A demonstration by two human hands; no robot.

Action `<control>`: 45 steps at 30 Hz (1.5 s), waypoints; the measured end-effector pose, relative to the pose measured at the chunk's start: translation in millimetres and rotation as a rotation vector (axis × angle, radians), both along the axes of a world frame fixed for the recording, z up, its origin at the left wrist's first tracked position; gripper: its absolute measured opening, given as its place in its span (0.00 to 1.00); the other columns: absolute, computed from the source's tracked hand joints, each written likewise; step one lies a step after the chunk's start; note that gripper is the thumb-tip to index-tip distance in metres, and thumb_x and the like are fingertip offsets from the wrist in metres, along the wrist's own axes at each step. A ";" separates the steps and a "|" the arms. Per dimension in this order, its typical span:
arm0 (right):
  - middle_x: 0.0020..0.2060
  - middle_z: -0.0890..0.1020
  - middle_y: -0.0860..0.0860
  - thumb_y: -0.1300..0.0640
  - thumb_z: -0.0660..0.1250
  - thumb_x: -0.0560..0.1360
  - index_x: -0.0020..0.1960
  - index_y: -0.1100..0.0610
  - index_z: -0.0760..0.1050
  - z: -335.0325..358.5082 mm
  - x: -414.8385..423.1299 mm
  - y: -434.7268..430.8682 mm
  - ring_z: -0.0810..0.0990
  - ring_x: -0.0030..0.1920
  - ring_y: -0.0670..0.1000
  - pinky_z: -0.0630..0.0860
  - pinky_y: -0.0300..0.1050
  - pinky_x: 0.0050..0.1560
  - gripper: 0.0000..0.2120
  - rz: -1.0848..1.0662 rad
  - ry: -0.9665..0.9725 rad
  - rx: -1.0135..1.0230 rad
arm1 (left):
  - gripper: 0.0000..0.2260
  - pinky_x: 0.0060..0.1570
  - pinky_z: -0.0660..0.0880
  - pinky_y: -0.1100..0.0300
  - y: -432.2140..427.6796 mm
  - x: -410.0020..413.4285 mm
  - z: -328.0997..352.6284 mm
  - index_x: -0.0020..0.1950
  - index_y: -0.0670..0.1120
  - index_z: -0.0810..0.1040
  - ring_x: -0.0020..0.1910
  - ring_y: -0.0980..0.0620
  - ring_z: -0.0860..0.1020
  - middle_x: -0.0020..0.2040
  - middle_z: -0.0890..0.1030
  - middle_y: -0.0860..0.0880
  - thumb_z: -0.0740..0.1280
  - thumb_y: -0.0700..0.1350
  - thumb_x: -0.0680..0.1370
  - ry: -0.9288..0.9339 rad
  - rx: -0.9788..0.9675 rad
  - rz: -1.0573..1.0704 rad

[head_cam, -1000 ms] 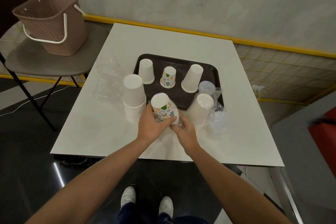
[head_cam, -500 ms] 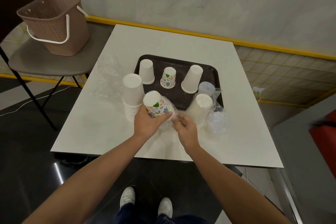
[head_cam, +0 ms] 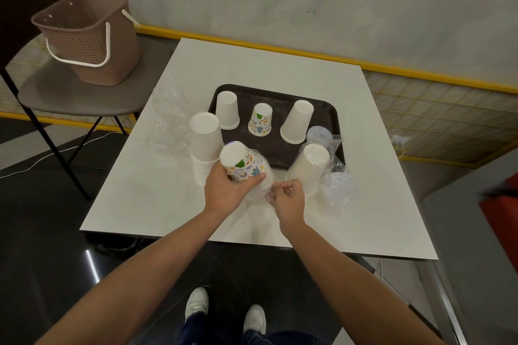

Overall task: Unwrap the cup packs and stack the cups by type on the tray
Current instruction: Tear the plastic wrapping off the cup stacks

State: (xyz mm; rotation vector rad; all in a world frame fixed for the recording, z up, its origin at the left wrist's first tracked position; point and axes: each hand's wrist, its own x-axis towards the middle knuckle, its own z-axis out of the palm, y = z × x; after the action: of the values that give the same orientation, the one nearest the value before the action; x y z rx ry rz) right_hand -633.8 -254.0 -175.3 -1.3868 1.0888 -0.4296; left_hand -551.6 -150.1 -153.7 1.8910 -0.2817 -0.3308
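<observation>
Cups first: the printed cup pack (head_cam: 243, 163) is held tilted over the near part of the white table (head_cam: 364, 176), base up, just in front of the dark tray (head_cam: 280, 94). It's gripped by the left hand (head_cam: 225, 194), fingers and thumb curled round its side, forearm stretched forward. The plastic wrap (head_cam: 265, 186) at the pack's lower end is pinched by the right hand (head_cam: 287, 200), knuckles up, fingers curled tight. A white cup stack (head_cam: 204, 137) is stood upside down just left of the pack, and a wrapped white pack (head_cam: 308, 169) sits to its right. Three upside-down lots are set on the tray: a small white cup (head_cam: 227, 109), a printed cup (head_cam: 260, 119) and a tall white cup (head_cam: 297, 121).
</observation>
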 end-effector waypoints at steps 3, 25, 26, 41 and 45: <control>0.43 0.79 0.55 0.66 0.61 0.77 0.43 0.53 0.68 2.1 0.0 0.6 0.79 0.44 0.54 0.80 0.47 0.47 0.10 0.021 -0.012 0.022 | 0.33 0.57 0.77 0.54 2.0 -2.5 2.0 0.64 0.50 0.71 0.58 0.54 0.77 0.59 0.78 0.53 0.78 0.56 0.62 -0.020 0.011 -0.012; 0.54 0.79 0.49 0.57 0.57 0.81 0.62 0.55 0.75 12.7 6.3 4.7 0.78 0.55 0.49 0.77 0.49 0.58 0.13 0.119 -0.052 -0.049 | 0.31 0.53 0.75 0.63 2.3 -6.0 13.2 0.65 0.47 0.72 0.58 0.53 0.77 0.60 0.78 0.50 0.78 0.52 0.65 -0.089 -0.019 0.002; 0.54 0.80 0.50 0.55 0.58 0.81 0.62 0.56 0.75 12.6 6.9 4.3 0.78 0.55 0.49 0.77 0.48 0.58 0.14 0.117 -0.048 -0.066 | 0.30 0.51 0.75 0.64 2.0 -6.3 14.2 0.64 0.46 0.72 0.58 0.52 0.77 0.60 0.78 0.50 0.78 0.51 0.65 -0.080 -0.015 -0.006; 0.50 0.77 0.56 0.59 0.59 0.80 0.48 0.55 0.69 5.8 20.0 3.0 0.77 0.51 0.54 0.78 0.52 0.55 0.02 -0.086 0.066 0.093 | 0.31 0.50 0.74 0.64 12.7 0.6 16.4 0.62 0.46 0.73 0.54 0.55 0.77 0.57 0.79 0.51 0.80 0.49 0.63 0.046 -0.030 -0.056; 0.50 0.78 0.57 0.65 0.59 0.77 0.46 0.55 0.71 4.1 17.9 3.5 0.78 0.53 0.57 0.78 0.55 0.56 0.06 -0.128 0.089 0.187 | 0.31 0.51 0.76 0.62 13.6 4.7 19.8 0.63 0.46 0.73 0.52 0.56 0.77 0.56 0.78 0.53 0.79 0.48 0.63 0.063 -0.062 -0.043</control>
State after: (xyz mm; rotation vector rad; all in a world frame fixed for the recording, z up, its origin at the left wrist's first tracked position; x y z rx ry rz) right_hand -615.9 -250.6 -171.2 -1.1844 1.2630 -0.3514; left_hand -547.0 -136.4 -133.9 1.8126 -0.2876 -0.4052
